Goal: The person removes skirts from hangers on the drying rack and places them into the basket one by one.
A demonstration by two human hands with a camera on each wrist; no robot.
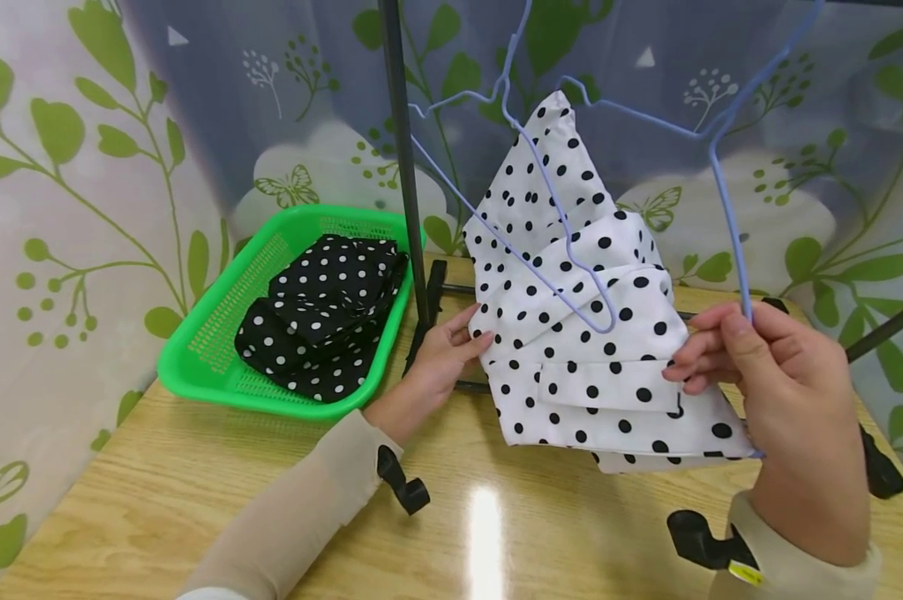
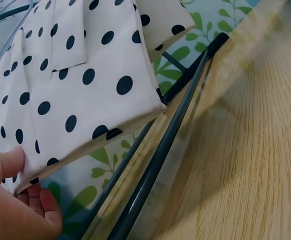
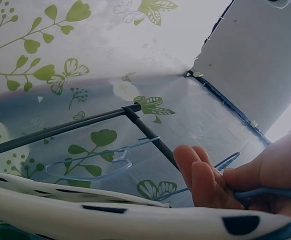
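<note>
Leaf-print backdrop: pale sheeting with green leaves and a blue-grey band [image 1: 212,108] is closing off the back and sides.
Tabletop: a light wood-grain surface [image 1: 421,558] is supporting a slim black metal rack [image 1: 404,150] and a bright green perforated plastic basket [image 1: 271,406], where a bundled black cloth with white dots [image 1: 324,312] is lying.
Dotted garment: a white cloth garment with black dots [image 1: 582,354] is hanging between the hands, right of the basket, its peak gathering at one end of a light-blue slender hanger [image 1: 730,221].
Left hand: this hand [image 1: 447,354] is pinching the garment's left edge, thumb in front, fingers behind.
Right hand: this hand [image 1: 777,367] is grasping the hanger's sloping arm between thumb and fingers, close to the garment's right side.
Second hanger: another light-blue hanger [image 1: 611,312] is dangling in front of the garment; whether it is touching the cloth, I cannot tell.
Handling the cloth: seating it on the hanger seems to be the step underway, and doing it well is probably calling for a steady right grip while the left is easing the edge outward, smoothing folds evenly.
Snag risk: the dangling hanger is likely inviting a catch, so working behind it slowly is seeming wise.
</note>
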